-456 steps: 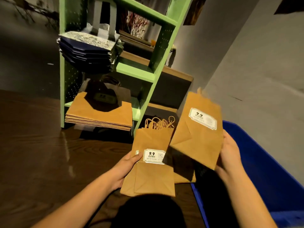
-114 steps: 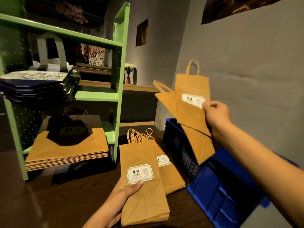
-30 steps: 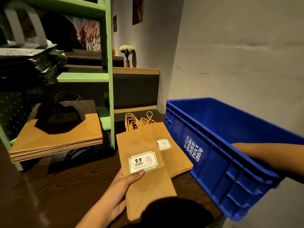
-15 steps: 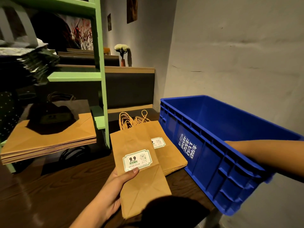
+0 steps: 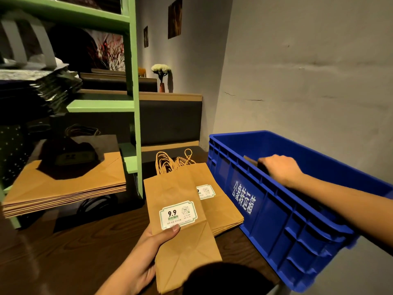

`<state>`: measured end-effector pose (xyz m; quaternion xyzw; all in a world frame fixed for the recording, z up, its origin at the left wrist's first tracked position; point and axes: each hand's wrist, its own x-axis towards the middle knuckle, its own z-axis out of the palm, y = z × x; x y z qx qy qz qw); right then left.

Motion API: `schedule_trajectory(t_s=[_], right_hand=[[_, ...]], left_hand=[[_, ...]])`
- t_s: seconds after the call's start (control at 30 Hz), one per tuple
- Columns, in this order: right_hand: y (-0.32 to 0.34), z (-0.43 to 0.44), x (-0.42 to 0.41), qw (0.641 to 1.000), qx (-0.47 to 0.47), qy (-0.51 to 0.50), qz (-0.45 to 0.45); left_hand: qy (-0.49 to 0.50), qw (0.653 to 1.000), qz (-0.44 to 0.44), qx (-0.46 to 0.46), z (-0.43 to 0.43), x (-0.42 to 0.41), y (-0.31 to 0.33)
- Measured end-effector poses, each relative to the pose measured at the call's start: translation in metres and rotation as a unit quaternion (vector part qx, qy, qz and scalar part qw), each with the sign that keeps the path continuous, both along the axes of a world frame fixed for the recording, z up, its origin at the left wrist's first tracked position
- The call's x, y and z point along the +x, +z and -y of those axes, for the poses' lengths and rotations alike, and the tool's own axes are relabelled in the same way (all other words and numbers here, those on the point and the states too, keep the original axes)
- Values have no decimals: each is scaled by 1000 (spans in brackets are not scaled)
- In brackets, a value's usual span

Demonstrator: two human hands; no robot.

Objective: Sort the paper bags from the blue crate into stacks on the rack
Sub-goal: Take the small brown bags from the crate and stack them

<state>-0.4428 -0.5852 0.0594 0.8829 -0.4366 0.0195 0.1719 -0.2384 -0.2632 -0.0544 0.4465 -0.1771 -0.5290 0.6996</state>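
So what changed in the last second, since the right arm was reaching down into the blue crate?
The right hand, then hidden inside the blue crate, has risen to the rim, fingers curled round what looks like a paper bag. The left hand still grips the labelled bags, thumb on the label; the pile on the table and the stack on the rack lie as before.

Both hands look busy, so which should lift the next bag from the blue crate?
Right hand: it is inside the crate, curled on a bag; left hand holds labelled bags.
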Motion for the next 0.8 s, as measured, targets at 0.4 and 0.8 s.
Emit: schedule_trajectory(t_s=[0.4, 0.8], right_hand=[[37, 43, -48, 865, 90, -128, 478], [126, -91, -8, 471, 283, 122, 826]], left_hand=[[-5, 1000, 9, 7, 6, 7, -12], [-5, 1000, 0, -26, 10, 5, -9]])
